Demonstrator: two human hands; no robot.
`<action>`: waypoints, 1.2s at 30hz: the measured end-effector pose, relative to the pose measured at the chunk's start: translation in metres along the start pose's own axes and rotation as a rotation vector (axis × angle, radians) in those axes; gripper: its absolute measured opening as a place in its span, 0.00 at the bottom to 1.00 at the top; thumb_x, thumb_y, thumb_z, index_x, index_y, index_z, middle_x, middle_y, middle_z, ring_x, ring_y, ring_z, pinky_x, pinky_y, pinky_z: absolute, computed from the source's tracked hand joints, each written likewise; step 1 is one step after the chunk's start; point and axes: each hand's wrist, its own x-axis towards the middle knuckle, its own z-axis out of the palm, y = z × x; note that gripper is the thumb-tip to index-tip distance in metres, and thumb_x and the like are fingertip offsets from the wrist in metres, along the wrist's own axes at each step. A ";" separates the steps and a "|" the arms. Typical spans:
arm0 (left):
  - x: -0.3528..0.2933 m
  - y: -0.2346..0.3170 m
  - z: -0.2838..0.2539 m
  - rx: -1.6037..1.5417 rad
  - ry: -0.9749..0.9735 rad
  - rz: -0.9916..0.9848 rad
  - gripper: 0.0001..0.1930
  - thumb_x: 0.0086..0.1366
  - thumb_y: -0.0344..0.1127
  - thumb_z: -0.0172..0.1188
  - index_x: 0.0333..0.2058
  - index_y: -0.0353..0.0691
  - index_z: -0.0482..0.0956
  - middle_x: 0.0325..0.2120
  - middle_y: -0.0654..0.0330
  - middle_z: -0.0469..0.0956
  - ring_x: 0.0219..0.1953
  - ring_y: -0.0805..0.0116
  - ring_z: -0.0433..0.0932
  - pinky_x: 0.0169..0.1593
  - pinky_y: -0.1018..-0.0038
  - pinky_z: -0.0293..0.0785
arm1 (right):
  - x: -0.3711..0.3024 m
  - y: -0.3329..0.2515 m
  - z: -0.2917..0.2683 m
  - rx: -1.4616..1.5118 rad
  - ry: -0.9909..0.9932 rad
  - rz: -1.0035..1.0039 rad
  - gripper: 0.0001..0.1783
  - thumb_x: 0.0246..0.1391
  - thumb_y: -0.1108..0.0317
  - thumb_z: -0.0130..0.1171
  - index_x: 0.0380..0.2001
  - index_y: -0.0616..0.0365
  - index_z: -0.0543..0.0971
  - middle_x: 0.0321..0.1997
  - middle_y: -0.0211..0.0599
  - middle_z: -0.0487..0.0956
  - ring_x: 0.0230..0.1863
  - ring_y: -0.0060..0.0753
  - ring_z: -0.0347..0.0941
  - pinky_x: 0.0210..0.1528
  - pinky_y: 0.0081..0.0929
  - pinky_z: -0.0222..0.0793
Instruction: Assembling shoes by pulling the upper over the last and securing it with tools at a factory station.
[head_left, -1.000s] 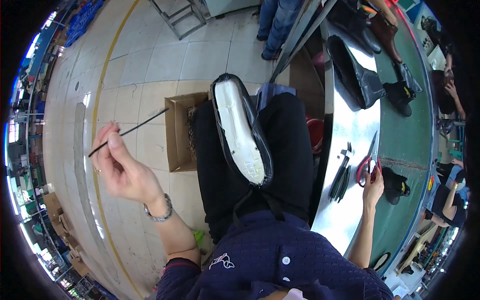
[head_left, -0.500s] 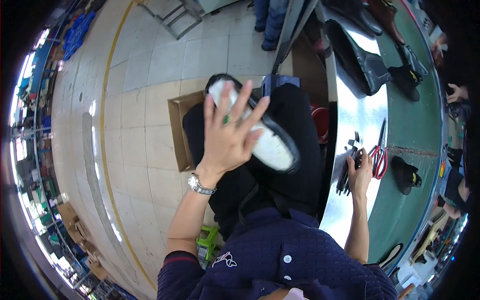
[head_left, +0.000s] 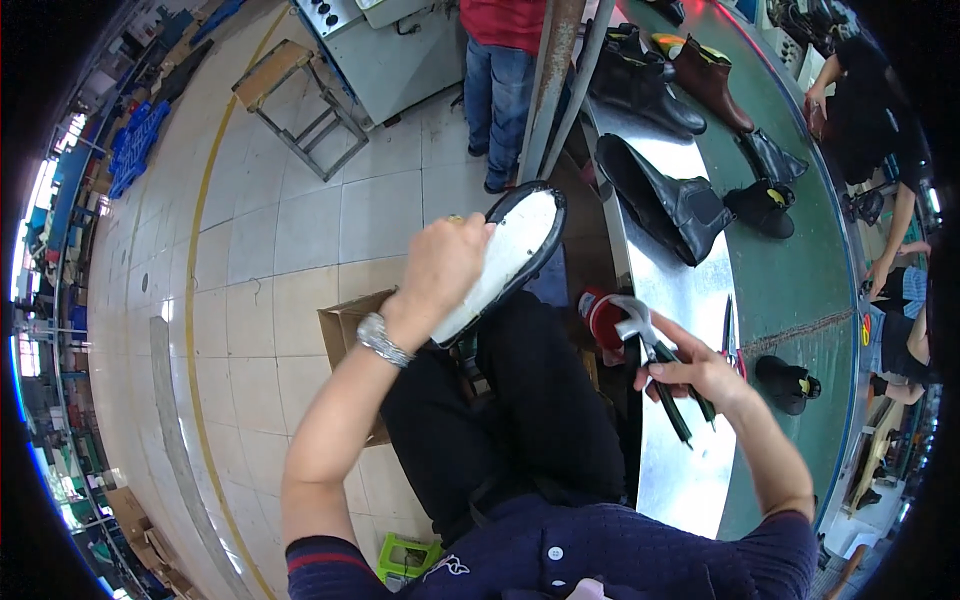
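Observation:
A black shoe (head_left: pixel 513 250) is held sole side up over my lap, its pale board-like bottom showing. My left hand (head_left: pixel 440 270) is closed at the shoe's left edge, the fingers curled against it; part of the grip is hidden. On the right, above the metal bench edge, my right hand (head_left: pixel 690 362) is wrapped round a pair of pincers (head_left: pixel 640 325). They have a silver hammer-like head and dark handles. Behind that hand, partly covered, lie red-handled scissors (head_left: pixel 728 318) on the bench.
A black boot (head_left: pixel 665 200) lies on the shiny metal strip (head_left: pixel 685 480); small black shoes (head_left: pixel 787 385) and a brown boot (head_left: pixel 712 85) stand on the green bench. A red container (head_left: pixel 600 318) sits below. Near my legs is a cardboard box (head_left: pixel 345 325). Other people work nearby.
My left hand has gone from spread over the shoe to closed at its edge, and the shoe now leans rightward. My right hand has lifted the pincers off the bench and brought them left.

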 end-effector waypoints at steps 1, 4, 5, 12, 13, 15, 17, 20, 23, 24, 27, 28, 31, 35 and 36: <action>0.001 0.007 0.001 -0.003 -0.002 -0.005 0.15 0.65 0.42 0.57 0.29 0.33 0.80 0.24 0.47 0.80 0.24 0.48 0.78 0.30 0.62 0.73 | 0.007 -0.015 0.004 -0.030 -0.048 -0.089 0.48 0.54 0.68 0.62 0.72 0.43 0.47 0.45 0.38 0.79 0.40 0.26 0.76 0.39 0.21 0.69; 0.004 0.014 -0.005 -0.095 0.119 -0.138 0.19 0.66 0.41 0.55 0.20 0.32 0.74 0.20 0.49 0.77 0.23 0.46 0.75 0.28 0.59 0.69 | 0.025 -0.068 0.017 -0.244 -0.202 -0.331 0.47 0.57 0.66 0.60 0.72 0.43 0.44 0.52 0.35 0.74 0.45 0.23 0.73 0.46 0.25 0.68; 0.006 0.011 -0.009 -0.146 0.078 -0.218 0.18 0.65 0.42 0.55 0.23 0.33 0.76 0.21 0.48 0.78 0.24 0.46 0.77 0.30 0.57 0.71 | 0.029 -0.087 0.021 -0.347 -0.216 -0.265 0.48 0.58 0.67 0.59 0.72 0.44 0.41 0.49 0.35 0.74 0.45 0.24 0.72 0.47 0.26 0.69; -0.010 0.026 -0.034 -0.415 -0.184 -0.245 0.22 0.59 0.48 0.61 0.41 0.33 0.78 0.30 0.43 0.79 0.37 0.46 0.78 0.43 0.59 0.74 | 0.065 -0.147 0.041 -0.852 -0.246 -0.101 0.45 0.61 0.67 0.53 0.72 0.45 0.39 0.41 0.36 0.79 0.40 0.23 0.74 0.42 0.24 0.70; -0.026 0.040 -0.038 -0.348 -0.175 -0.169 0.26 0.57 0.47 0.63 0.48 0.32 0.75 0.36 0.42 0.79 0.43 0.45 0.78 0.47 0.61 0.73 | 0.064 -0.154 0.043 -0.812 -0.320 -0.081 0.44 0.61 0.68 0.52 0.72 0.44 0.39 0.39 0.36 0.78 0.39 0.22 0.74 0.39 0.23 0.70; -0.049 0.060 -0.026 -0.213 -0.133 -0.174 0.39 0.47 0.34 0.72 0.57 0.29 0.64 0.52 0.43 0.72 0.56 0.46 0.70 0.58 0.62 0.66 | 0.070 -0.151 0.050 -0.736 -0.344 -0.031 0.43 0.62 0.68 0.50 0.72 0.47 0.38 0.33 0.34 0.76 0.32 0.24 0.75 0.33 0.25 0.71; -0.060 0.067 -0.007 -0.087 -0.008 -0.149 0.42 0.43 0.30 0.74 0.57 0.29 0.63 0.53 0.44 0.70 0.58 0.47 0.68 0.60 0.61 0.65 | 0.063 -0.138 0.058 -0.815 -0.230 -0.127 0.41 0.63 0.67 0.49 0.72 0.50 0.39 0.34 0.46 0.79 0.29 0.31 0.78 0.33 0.32 0.74; -0.057 0.074 0.000 -0.128 0.067 -0.218 0.42 0.41 0.26 0.74 0.57 0.29 0.64 0.54 0.43 0.70 0.58 0.48 0.67 0.62 0.59 0.63 | 0.078 -0.088 0.043 -0.952 -0.073 -0.632 0.40 0.61 0.69 0.50 0.70 0.57 0.42 0.37 0.59 0.80 0.28 0.53 0.78 0.31 0.41 0.73; -0.063 0.070 0.004 -0.096 0.118 -0.181 0.41 0.43 0.27 0.73 0.57 0.28 0.64 0.54 0.43 0.70 0.58 0.47 0.67 0.61 0.60 0.63 | 0.075 -0.075 0.045 -0.904 -0.035 -0.754 0.40 0.60 0.69 0.51 0.70 0.60 0.44 0.32 0.61 0.79 0.27 0.56 0.77 0.29 0.46 0.71; -0.066 0.068 0.005 -0.073 0.132 -0.135 0.40 0.45 0.29 0.72 0.57 0.27 0.63 0.54 0.42 0.70 0.58 0.46 0.67 0.62 0.60 0.63 | 0.072 -0.078 0.048 -0.942 -0.012 -0.703 0.39 0.59 0.69 0.52 0.69 0.59 0.46 0.30 0.60 0.79 0.27 0.59 0.77 0.30 0.49 0.70; -0.069 0.061 0.011 0.015 0.171 -0.041 0.39 0.48 0.33 0.69 0.58 0.24 0.63 0.53 0.41 0.70 0.57 0.45 0.68 0.61 0.58 0.64 | 0.070 -0.084 0.048 -1.131 0.052 -0.640 0.38 0.57 0.68 0.54 0.68 0.56 0.51 0.25 0.59 0.78 0.29 0.61 0.77 0.32 0.51 0.72; -0.069 0.060 0.013 0.065 0.190 0.033 0.38 0.51 0.35 0.68 0.58 0.23 0.63 0.53 0.40 0.70 0.57 0.44 0.68 0.60 0.57 0.65 | 0.064 -0.093 0.046 -1.244 0.079 -0.617 0.38 0.57 0.67 0.54 0.68 0.56 0.52 0.25 0.60 0.78 0.29 0.61 0.78 0.33 0.50 0.73; -0.067 0.056 0.024 0.212 0.206 0.102 0.38 0.55 0.39 0.64 0.58 0.20 0.61 0.54 0.35 0.66 0.56 0.41 0.66 0.60 0.56 0.64 | 0.041 -0.141 0.053 -1.482 0.048 -0.610 0.36 0.57 0.67 0.56 0.67 0.55 0.56 0.27 0.61 0.79 0.30 0.60 0.78 0.35 0.48 0.75; -0.072 0.055 0.027 0.272 0.212 0.067 0.37 0.56 0.39 0.63 0.58 0.20 0.61 0.54 0.34 0.65 0.55 0.40 0.67 0.60 0.56 0.63 | 0.057 -0.136 0.073 -1.025 0.248 -0.963 0.39 0.58 0.67 0.54 0.69 0.51 0.49 0.27 0.56 0.79 0.28 0.61 0.77 0.33 0.51 0.73; -0.069 0.057 0.030 0.276 0.230 0.074 0.37 0.56 0.39 0.64 0.58 0.20 0.61 0.54 0.34 0.65 0.55 0.40 0.67 0.61 0.56 0.63 | 0.071 -0.121 0.072 -0.942 0.356 -0.932 0.41 0.59 0.66 0.54 0.70 0.49 0.46 0.27 0.56 0.79 0.28 0.61 0.77 0.32 0.52 0.73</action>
